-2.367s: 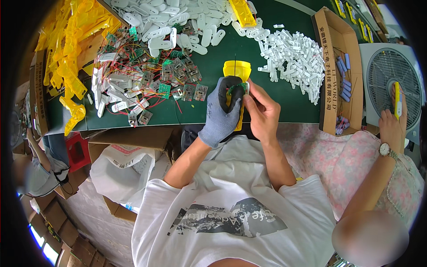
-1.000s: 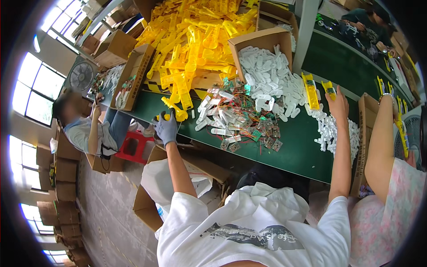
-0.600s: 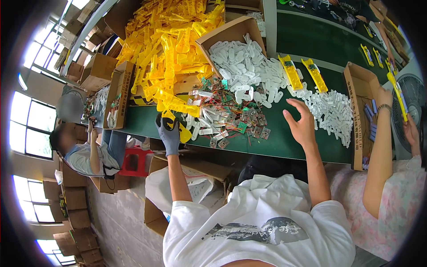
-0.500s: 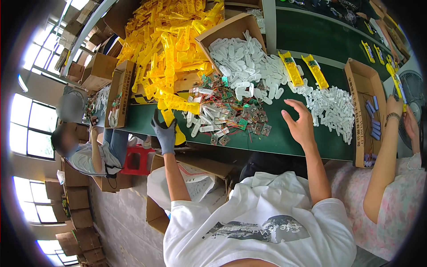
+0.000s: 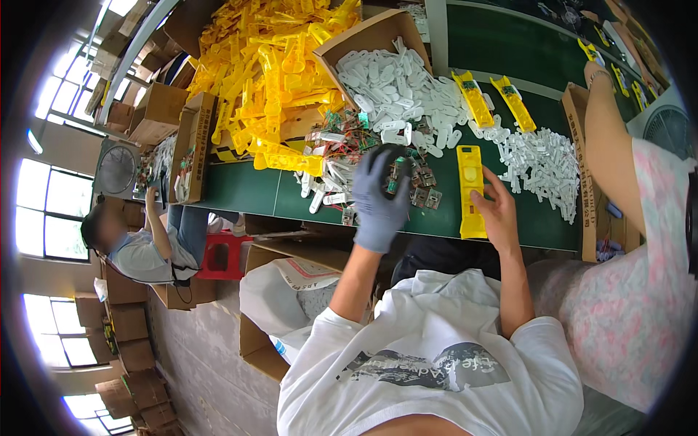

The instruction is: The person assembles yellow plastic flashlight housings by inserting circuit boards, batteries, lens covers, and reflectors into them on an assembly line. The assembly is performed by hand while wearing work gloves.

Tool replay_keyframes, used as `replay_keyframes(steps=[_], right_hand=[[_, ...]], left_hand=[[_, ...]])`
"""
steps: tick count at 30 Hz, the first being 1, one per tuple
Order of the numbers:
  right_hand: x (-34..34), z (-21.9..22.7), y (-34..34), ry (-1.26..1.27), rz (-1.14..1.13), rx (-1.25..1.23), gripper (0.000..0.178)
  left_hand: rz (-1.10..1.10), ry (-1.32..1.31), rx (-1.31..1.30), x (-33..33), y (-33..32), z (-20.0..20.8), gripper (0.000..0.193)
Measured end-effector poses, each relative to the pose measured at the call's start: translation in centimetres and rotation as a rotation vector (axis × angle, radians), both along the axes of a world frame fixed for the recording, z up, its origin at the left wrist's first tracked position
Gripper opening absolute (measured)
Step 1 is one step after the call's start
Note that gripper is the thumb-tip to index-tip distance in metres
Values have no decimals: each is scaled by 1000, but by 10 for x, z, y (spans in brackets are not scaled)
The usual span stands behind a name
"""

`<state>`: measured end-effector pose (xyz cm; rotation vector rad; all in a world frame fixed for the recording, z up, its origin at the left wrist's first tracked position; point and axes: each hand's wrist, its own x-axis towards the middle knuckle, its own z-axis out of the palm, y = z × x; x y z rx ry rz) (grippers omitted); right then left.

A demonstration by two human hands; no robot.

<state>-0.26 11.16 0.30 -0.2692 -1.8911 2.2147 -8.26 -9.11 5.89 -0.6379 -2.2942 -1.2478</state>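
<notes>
A yellow plastic shell (image 5: 471, 198), long and open-faced, lies or hovers over the front edge of the green bench. My right hand (image 5: 502, 216) grips its right side, thumb across the face. My left hand (image 5: 381, 202), in a grey glove, reaches over the pile of wired circuit boards (image 5: 422, 178). Its fingers are spread, and a small green board (image 5: 395, 176) shows between thumb and fingers; contact is unclear. White oval plastic pieces (image 5: 392, 87) spill from a tilted carton behind. Two yellow shells with boards inside (image 5: 474, 98) lie farther back.
Yellow shells (image 5: 269, 80) are heaped at back left. Small white parts (image 5: 542, 171) lie right of my right hand, beside a long carton (image 5: 578, 145). A co-worker's arm (image 5: 618, 127) reaches across at right. Another person (image 5: 156, 251) sits at far left.
My left hand has moved right from the yellow heap to the circuit boards. A yellow shell is now in my right hand, which was empty. The co-worker's arm has reached farther back.
</notes>
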Motion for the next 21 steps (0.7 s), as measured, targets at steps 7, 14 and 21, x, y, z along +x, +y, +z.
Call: replay_keyframes(steps=[7,14,21], right_hand=[[-8,5,38,-126,-245,863,36],[-30,38,-6,216,-77,984,26],[-139,41,-45,-43,86,1078,22]], left_hand=[[150,-42,-947,-101,-189,0,60],[82,-105,-676,-130,-208,-18,39],[-124,-125,1135,-91,-177,-6,28]])
